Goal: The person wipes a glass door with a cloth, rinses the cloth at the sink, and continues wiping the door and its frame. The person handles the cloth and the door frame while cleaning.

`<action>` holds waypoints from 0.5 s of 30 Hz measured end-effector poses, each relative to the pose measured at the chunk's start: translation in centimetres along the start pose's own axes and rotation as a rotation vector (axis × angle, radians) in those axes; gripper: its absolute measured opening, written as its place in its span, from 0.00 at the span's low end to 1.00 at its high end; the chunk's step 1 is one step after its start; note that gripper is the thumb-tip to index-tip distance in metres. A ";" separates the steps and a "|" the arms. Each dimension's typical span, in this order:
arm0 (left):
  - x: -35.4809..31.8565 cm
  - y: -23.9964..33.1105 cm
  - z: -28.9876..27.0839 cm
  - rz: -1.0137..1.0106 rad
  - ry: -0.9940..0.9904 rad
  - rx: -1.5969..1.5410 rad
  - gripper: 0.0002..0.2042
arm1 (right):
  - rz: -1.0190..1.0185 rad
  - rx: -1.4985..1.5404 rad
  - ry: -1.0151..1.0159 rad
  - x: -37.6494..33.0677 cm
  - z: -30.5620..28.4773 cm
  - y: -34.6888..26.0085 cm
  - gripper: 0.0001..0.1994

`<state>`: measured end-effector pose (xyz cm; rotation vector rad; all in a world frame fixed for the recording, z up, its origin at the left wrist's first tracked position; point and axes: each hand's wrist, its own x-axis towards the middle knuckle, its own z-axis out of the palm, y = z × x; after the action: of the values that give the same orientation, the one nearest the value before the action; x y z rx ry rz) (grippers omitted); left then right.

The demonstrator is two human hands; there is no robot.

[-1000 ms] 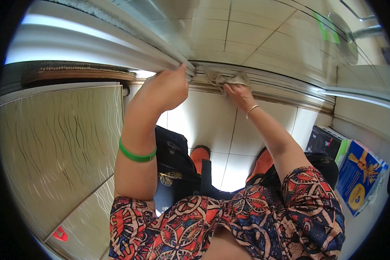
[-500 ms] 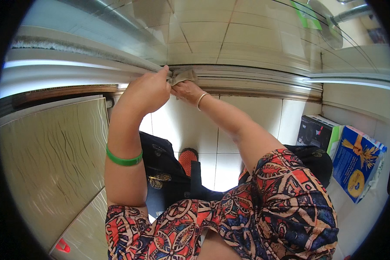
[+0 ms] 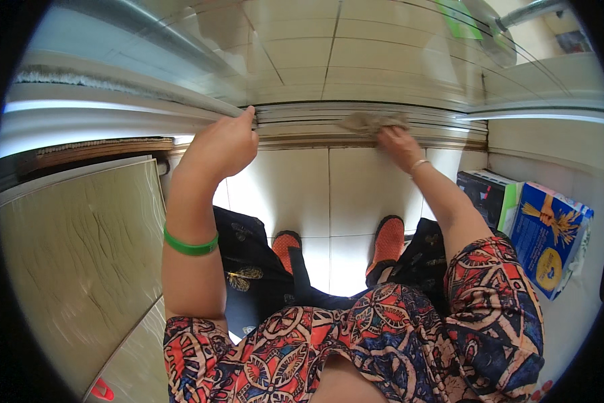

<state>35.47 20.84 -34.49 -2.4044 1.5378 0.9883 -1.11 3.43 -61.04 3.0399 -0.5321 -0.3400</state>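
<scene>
My right hand (image 3: 400,148), slightly blurred, presses a greyish-brown cloth (image 3: 369,123) onto the metal sliding-door track (image 3: 302,127). Its fingers are bent over the cloth's right part. My left hand (image 3: 229,144) is closed at the edge of the white sliding door frame (image 3: 147,104), by the left end of the exposed track. One digit sticks up along that edge, and the other fingers are mostly hidden behind the back of the hand.
Beyond the track lies a tiled floor (image 3: 376,67). A patterned panel (image 3: 80,255) stands close on my left. On the right are a dark box (image 3: 480,195) and a blue package (image 3: 550,235). My orange shoes (image 3: 387,242) rest on white tiles below the track.
My right hand has slid the cloth rightward along the track, away from my left hand. The left hand keeps its place at the door edge. Both shoes now show more fully.
</scene>
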 end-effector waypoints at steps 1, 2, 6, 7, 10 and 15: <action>-0.4 0.4 -0.3 -0.002 -0.002 -0.002 0.26 | 0.168 0.019 -0.105 -2.1 0.3 2.4 0.18; -0.8 0.8 -0.7 -0.008 -0.001 -0.001 0.26 | 0.335 0.038 -0.204 -3.9 0.4 4.8 0.19; -1.2 1.5 -0.9 0.003 -0.006 0.005 0.26 | 0.588 0.034 -0.082 -5.8 -0.7 6.8 0.19; -1.2 1.3 -0.9 -0.005 -0.003 -0.005 0.26 | 0.628 0.073 -0.092 -4.5 -1.4 5.6 0.19; -0.8 0.8 -0.9 0.021 0.010 -0.008 0.26 | 0.499 -0.084 0.062 -0.3 0.4 0.0 0.13; -0.3 0.8 -0.3 0.064 0.054 -0.007 0.26 | 0.248 0.122 0.251 8.8 -1.5 -11.2 0.03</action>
<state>34.85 20.60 -33.93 -2.4197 1.6416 0.9499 11.01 10.94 -62.24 3.0143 -0.9257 0.0855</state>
